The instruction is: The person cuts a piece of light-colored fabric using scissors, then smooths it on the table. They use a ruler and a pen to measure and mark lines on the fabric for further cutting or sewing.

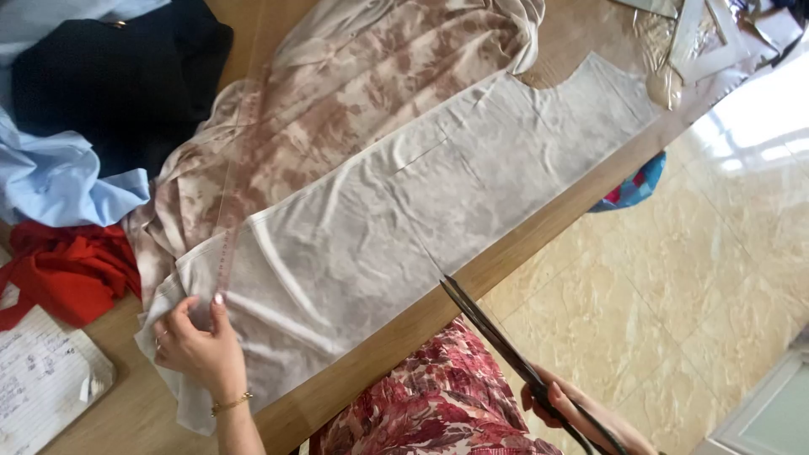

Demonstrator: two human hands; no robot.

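On the table (472, 282), the left hand (198, 345) pinned the cloth (379, 227) flat; the right hand (565, 409) gripped scissors (497, 337).

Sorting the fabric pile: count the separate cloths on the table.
5. Pale printed cloth mid-table under the left hand; black, light blue and red at far left; floral above. More may lie hidden underneath.
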